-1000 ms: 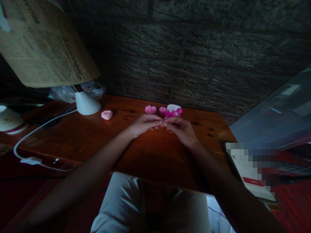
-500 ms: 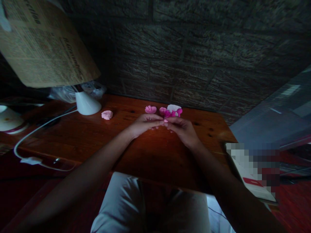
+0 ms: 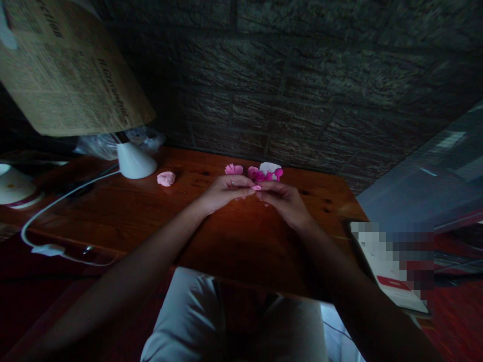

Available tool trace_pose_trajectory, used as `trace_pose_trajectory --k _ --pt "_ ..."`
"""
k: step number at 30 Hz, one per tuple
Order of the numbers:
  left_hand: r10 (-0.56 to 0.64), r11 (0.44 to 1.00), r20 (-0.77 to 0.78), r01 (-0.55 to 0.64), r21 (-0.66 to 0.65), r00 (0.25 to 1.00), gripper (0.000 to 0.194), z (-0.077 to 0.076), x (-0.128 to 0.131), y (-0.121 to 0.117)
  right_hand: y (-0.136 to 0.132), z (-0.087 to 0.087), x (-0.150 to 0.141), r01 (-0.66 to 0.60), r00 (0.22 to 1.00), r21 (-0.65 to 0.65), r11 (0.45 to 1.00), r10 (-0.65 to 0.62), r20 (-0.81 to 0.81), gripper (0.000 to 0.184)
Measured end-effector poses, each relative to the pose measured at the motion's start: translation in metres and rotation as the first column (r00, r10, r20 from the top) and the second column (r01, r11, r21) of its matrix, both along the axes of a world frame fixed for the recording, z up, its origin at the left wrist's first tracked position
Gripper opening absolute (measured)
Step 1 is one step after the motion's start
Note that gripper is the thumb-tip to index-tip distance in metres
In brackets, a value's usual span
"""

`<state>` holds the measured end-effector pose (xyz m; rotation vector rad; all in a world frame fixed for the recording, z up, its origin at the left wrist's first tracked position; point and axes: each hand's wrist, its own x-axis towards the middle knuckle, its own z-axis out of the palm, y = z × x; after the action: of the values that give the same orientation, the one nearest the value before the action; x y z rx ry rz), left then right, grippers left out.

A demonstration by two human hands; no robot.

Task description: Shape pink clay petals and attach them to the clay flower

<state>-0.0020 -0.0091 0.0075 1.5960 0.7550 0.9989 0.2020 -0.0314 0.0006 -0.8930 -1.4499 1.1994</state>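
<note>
The left hand (image 3: 223, 195) and the right hand (image 3: 286, 202) are together pinching a small pink piece (image 3: 257, 187) between them, while other pink pieces (image 3: 252, 172) are lying on the table (image 3: 245, 241) just beyond the hands.

Near tabletop (image 3: 241, 241) apparently free, lamp (image 3: 88, 88) blocking left

Head view from above: faces forward, down across desk (image 3: 245, 236), wall (image 3: 309, 85).
</note>
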Motion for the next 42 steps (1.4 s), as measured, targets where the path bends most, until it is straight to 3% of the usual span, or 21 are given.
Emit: trace_pose_trajectory --k 10,33,42 --pt "0.017 0.997 -0.040 -0.014 0.072 0.999 0.034 0.0029 0.0011 -0.0030 -0.0001 0.0051 0.0009 0.016 1.000 -0.024 1.000 -0.015 0.009 0.028" --pt "-0.014 0.994 0.048 0.008 0.107 0.999 0.026 -0.0030 0.0027 -0.0005 0.0022 0.0013 0.0022 0.019 1.000 -0.039 0.999 -0.019 -0.016 0.031" --pt "0.006 0.983 0.019 -0.009 0.183 1.000 0.021 -0.0039 0.0007 0.0003 0.0015 0.0029 0.0006 0.041 0.998 -0.057 0.998 -0.043 -0.042 0.031"
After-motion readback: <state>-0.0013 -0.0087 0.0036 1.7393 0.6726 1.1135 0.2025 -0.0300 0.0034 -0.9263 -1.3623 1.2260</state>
